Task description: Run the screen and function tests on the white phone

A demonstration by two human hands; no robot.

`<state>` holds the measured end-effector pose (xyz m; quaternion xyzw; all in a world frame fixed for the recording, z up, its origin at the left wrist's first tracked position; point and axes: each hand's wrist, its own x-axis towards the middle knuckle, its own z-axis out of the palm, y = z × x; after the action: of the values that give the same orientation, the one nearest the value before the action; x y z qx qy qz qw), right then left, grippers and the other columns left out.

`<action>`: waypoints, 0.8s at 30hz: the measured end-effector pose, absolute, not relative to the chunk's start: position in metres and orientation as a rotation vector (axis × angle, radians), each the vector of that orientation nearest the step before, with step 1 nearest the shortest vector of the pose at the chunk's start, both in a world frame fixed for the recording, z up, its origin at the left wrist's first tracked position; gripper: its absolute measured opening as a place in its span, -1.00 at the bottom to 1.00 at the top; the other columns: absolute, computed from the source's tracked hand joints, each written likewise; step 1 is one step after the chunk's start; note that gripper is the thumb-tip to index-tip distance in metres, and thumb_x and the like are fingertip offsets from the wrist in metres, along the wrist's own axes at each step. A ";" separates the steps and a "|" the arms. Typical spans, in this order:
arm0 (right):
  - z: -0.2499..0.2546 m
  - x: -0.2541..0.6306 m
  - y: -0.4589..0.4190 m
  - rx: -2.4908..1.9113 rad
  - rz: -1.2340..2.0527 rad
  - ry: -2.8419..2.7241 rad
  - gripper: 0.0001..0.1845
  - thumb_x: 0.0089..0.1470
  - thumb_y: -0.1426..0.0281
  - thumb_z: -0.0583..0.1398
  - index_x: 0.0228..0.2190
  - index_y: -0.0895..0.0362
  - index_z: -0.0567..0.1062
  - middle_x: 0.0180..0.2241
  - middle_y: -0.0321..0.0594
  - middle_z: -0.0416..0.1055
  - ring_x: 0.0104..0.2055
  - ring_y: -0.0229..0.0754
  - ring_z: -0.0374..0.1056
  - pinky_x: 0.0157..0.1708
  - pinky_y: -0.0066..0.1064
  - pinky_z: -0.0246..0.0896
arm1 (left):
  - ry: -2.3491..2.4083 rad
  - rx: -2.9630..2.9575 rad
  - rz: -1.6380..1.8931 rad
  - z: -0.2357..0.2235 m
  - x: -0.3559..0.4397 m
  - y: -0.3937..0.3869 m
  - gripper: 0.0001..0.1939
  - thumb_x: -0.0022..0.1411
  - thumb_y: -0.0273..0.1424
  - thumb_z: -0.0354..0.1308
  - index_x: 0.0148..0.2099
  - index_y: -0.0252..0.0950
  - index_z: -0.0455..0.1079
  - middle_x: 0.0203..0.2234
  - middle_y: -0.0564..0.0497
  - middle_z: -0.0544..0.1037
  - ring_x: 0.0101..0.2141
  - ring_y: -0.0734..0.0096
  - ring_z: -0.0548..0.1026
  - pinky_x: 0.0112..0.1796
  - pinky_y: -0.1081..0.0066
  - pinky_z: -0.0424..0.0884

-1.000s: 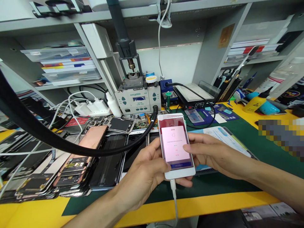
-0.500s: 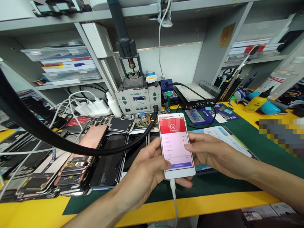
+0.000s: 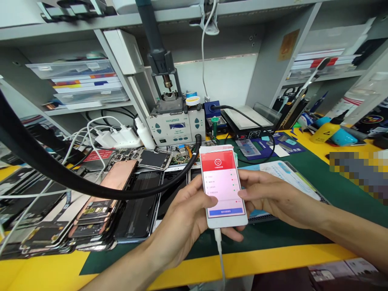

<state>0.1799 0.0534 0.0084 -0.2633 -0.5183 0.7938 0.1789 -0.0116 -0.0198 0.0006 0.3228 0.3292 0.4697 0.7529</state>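
A white smartphone (image 3: 226, 222) is held upright between both hands above the green mat. Its lit screen has a red band with a sad-face icon, a list below, and a blue bar near the bottom. My left hand (image 3: 188, 220) grips the left side, its thumb lying over the lower left of the screen. On the right edge, my right hand (image 3: 269, 198) closes round the phone with the thumb at the screen's border; some of its fingers are hidden behind. A white charging cable (image 3: 218, 242) is plugged into the phone's bottom end and hangs over the table edge.
Stacked phone parts (image 3: 100, 202) crowd the left. A thick black hose (image 3: 121, 190) arches in front of the hot-air station (image 3: 176, 127). At the right are a blue-and-white sheet (image 3: 281, 178), a yellow bottle (image 3: 325, 131) and the green mat (image 3: 303, 228). Shelves (image 3: 273, 72) stand behind.
The screen's white pop-up is gone, showing the red-topped list, which has since scrolled slightly. My left thumb has moved up a little on the screen, and the phone has shifted slightly left.
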 end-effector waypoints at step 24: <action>0.008 0.181 0.054 -0.773 2.224 -1.530 -0.58 0.01 0.40 0.27 -0.04 0.16 0.50 -0.29 -0.17 0.56 -0.38 -0.21 0.46 -0.35 -0.40 0.35 | 0.732 0.714 1.011 0.000 -0.013 -0.020 -0.32 0.11 -0.59 0.03 0.31 -0.31 0.28 -0.09 -0.30 0.61 -0.20 -0.07 0.63 -0.24 0.02 0.55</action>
<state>0.1809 0.0541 0.0076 -0.2714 -0.5373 0.7811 0.1661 -0.0132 -0.0203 0.0003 0.3272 0.3352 0.4633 0.7523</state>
